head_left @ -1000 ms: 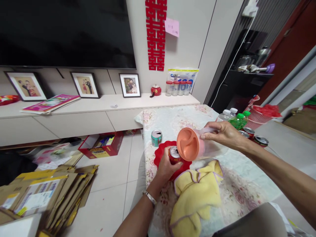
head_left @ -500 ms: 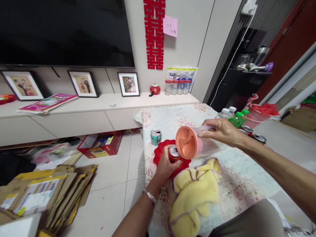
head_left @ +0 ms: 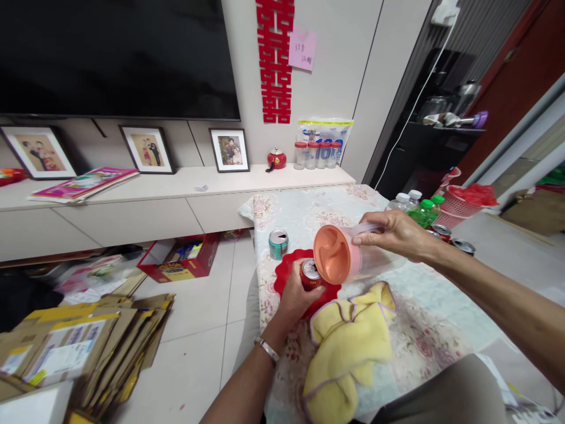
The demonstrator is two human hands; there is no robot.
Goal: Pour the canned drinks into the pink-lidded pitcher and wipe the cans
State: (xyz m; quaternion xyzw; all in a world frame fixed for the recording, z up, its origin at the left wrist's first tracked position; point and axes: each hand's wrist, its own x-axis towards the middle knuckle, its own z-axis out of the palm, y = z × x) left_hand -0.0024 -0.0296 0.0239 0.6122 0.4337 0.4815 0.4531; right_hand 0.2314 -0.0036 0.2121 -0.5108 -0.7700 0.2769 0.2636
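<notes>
Jug [head_left: 333,254] held on its side, lid just beside the red can's [head_left: 311,270] top

In the head view, the red can is gripped by the left hand [head_left: 295,297], with fingers curled round its side and thumb across its near face. It is kept roughly upright over the plate [head_left: 281,278]; whether it rests there cannot be told. The jug is held by its handle in the right hand [head_left: 395,234], whose fingers are wrapped closed.

The jug's long axis is laid nearly level, running from the lid back rightward beneath the right hand. The orange lid is turned left, its edge set against the right side of the can's opening; contact cannot be made out, nor any liquid between them. The can is nearer the left hand, the jug the right. The teal can [head_left: 278,246] is left standing beyond the plate, and the cloth [head_left: 353,353] is bunched on the near side.
</notes>
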